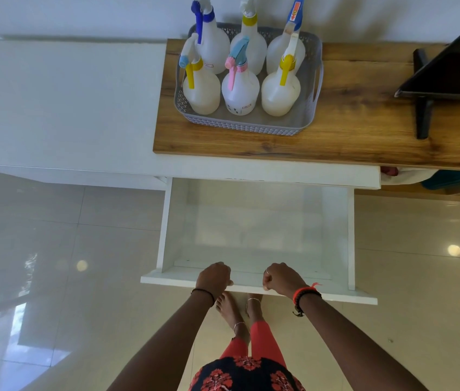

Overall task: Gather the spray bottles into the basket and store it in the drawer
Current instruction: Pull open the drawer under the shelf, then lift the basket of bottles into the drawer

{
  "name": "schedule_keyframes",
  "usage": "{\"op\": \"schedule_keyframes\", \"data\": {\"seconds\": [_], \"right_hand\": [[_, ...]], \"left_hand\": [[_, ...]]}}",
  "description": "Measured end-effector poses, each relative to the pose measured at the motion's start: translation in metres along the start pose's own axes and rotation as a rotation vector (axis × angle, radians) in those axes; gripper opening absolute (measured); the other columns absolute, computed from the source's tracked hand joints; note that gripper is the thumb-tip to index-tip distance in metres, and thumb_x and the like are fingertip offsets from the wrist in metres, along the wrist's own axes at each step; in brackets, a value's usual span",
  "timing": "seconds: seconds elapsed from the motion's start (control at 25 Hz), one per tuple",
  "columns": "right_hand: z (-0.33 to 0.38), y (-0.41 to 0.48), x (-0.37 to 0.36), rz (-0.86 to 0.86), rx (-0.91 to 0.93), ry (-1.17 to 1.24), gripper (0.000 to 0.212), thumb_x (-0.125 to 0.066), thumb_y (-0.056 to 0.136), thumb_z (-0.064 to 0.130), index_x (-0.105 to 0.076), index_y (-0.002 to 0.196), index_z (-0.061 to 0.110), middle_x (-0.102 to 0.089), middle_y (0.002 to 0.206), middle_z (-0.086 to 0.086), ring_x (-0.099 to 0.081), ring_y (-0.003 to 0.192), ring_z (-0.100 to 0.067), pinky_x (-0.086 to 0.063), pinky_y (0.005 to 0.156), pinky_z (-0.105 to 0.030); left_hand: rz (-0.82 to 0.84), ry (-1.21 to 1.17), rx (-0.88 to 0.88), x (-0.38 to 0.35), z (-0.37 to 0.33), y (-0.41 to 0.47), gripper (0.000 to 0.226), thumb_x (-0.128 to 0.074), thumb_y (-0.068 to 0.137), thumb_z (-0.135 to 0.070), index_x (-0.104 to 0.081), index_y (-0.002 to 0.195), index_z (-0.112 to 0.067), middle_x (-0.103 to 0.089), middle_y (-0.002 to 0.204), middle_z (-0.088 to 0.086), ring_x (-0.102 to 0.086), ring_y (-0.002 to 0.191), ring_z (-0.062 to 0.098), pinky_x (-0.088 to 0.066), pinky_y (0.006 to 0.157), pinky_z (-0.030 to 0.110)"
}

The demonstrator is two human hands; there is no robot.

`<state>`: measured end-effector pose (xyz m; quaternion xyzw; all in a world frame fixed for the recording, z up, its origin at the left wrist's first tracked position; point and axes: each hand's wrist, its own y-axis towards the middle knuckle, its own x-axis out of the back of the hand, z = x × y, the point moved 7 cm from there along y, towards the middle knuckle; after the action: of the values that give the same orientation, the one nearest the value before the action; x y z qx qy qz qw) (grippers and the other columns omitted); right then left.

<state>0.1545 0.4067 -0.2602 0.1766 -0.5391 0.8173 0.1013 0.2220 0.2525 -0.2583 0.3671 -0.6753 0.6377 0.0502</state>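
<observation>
A grey plastic basket (312,108) stands on the wooden top (350,136) and holds several white spray bottles (240,91) with blue, yellow and pink triggers, all upright. Below it a white drawer (251,230) is pulled far out, with nothing inside it. My left hand (214,276) and my right hand (282,279) are both closed over the top edge of the drawer front (336,294), side by side near its middle.
A dark flat screen on a black stand (449,74) sits at the right end of the wooden top. A white cabinet top (62,103) lies to the left. My bare feet (237,309) stand on the glossy tiled floor just under the drawer front.
</observation>
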Motion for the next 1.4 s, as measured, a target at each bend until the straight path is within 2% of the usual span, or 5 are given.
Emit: {"op": "schedule_keyframes", "data": {"seconds": [0.24,0.64,0.96,1.08,1.4], "right_hand": [[0.007,0.001,0.002,0.041,-0.003,-0.003,0.029,-0.046,0.09,0.008,-0.071,0.102,0.001,-0.071,0.111,-0.013,-0.065,0.106,-0.028,-0.051,0.093,-0.035],[0.027,0.017,0.16,-0.473,-0.079,0.689,0.021,-0.05,0.088,0.003,-0.069,0.094,0.001,-0.066,0.084,-0.016,-0.059,0.08,-0.023,-0.046,0.064,-0.022],[0.016,-0.005,0.289,-0.859,-0.191,0.99,0.016,-0.044,0.088,0.003,-0.054,0.078,0.011,-0.067,0.099,-0.022,-0.062,0.08,-0.032,-0.055,0.071,-0.039],[0.01,-0.007,0.318,-0.934,-0.266,0.979,0.023,-0.043,0.087,0.007,-0.057,0.105,0.004,-0.063,0.111,-0.018,-0.061,0.107,-0.039,-0.051,0.094,-0.046],[0.016,0.03,0.383,-0.793,-0.256,0.979,0.053,-0.046,0.093,0.017,-0.037,0.144,0.004,-0.044,0.146,-0.01,-0.053,0.117,-0.026,-0.036,0.08,-0.027]], "left_hand": [[0.074,-0.069,-0.025,-0.009,0.007,-0.005,0.028,-0.056,0.092,-0.023,-0.066,0.111,-0.004,-0.06,0.123,0.015,-0.058,0.114,0.032,-0.048,0.097,0.038],[0.164,-0.134,-0.145,0.005,0.015,-0.025,0.033,-0.049,0.096,-0.025,-0.063,0.121,-0.01,-0.058,0.128,0.012,-0.056,0.119,0.029,-0.045,0.102,0.039],[-0.571,-0.481,-0.107,0.223,0.065,-0.023,0.022,-0.049,0.095,-0.017,-0.068,0.103,-0.011,-0.071,0.108,0.008,-0.066,0.102,0.025,-0.051,0.091,0.035],[-0.785,-0.637,-0.091,0.294,0.085,-0.026,0.02,-0.049,0.094,-0.018,-0.067,0.098,-0.01,-0.072,0.095,0.011,-0.068,0.091,0.029,-0.054,0.084,0.04],[-0.961,-0.927,0.084,0.408,0.105,0.024,0.029,-0.04,0.097,-0.011,-0.06,0.116,-0.002,-0.067,0.115,0.017,-0.061,0.109,0.031,-0.046,0.093,0.033]]}}
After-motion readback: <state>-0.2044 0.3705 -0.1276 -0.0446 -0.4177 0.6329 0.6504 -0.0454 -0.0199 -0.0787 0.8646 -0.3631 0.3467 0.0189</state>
